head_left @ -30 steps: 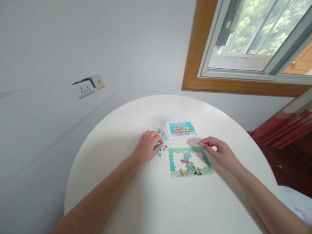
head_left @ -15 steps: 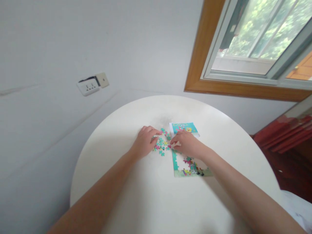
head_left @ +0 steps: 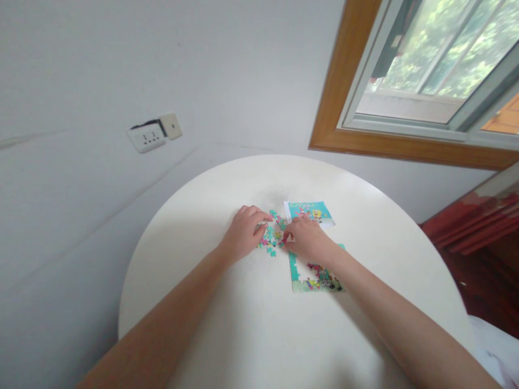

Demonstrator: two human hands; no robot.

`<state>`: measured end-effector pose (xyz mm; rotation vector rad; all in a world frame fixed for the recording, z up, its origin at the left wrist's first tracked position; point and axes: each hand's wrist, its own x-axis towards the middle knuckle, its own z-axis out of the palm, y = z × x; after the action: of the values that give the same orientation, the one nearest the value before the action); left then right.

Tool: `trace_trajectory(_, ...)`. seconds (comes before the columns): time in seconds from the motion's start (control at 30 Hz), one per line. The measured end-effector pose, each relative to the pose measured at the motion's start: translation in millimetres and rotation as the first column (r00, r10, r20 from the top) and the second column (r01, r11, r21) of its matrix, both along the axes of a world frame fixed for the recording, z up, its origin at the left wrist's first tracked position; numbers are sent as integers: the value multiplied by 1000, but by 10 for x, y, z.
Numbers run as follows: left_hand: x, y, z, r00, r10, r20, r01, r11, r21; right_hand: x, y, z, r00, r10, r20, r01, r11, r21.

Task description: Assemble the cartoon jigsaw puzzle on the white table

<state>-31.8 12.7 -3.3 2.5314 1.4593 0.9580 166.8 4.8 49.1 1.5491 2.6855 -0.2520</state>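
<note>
Loose jigsaw puzzle pieces [head_left: 271, 233], mostly teal with some pink and yellow, lie in a small heap between my two hands. My left hand [head_left: 244, 231] rests at the heap's left side, thumb and forefinger apart. My right hand [head_left: 305, 235] is at the heap's right edge, its thumb and fingers pinched on a small puzzle piece [head_left: 284, 242], mostly hidden. Below that hand lies the partly assembled puzzle [head_left: 295, 273], with a teal border and figures along the bottom; my hand and forearm cover its upper right. Behind is a picture card [head_left: 324, 210] with cartoon figures.
Everything lies on a round white table [head_left: 251, 340] that stands by a white wall. A socket [head_left: 146, 137] is on the wall at left, and a wood-framed window [head_left: 389, 141] is at upper right. Red cloth [head_left: 478, 227] hangs beyond the table at right.
The fingers of my right hand have closed together at the heap's edge, around a piece. My left hand has barely moved. The whole view has shifted slightly.
</note>
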Motion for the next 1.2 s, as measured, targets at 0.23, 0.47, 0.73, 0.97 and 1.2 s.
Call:
trace_trajectory(0.23, 38, -62, 43, 987, -151, -51, 148, 988, -44, -16, 20, -41, 999, -34, -26, 33, 998, -46)
trace_trajectory(0.47, 39, -74, 46, 986, -150, -74, 144, 986, -80, 38, 17, -38, 999, -50, 1, 50, 997, 56)
trace_trajectory(0.73, 42, -70, 55, 985, -150, -88, 143, 987, -77, 10, 49, -72, 998, -65, -25, 65, 998, 6)
trace_trajectory(0.97, 49, -59, 19, 982, -160, -97, 154, 986, -70, 22, 114, -113, 996, -68, -61, 65, 997, -39)
trace_trajectory(1.2, 82, -70, -43, 983, -159, -95, 153, 986, -63, 2, 77, -97, 992, -47, -117, 46, 999, -13)
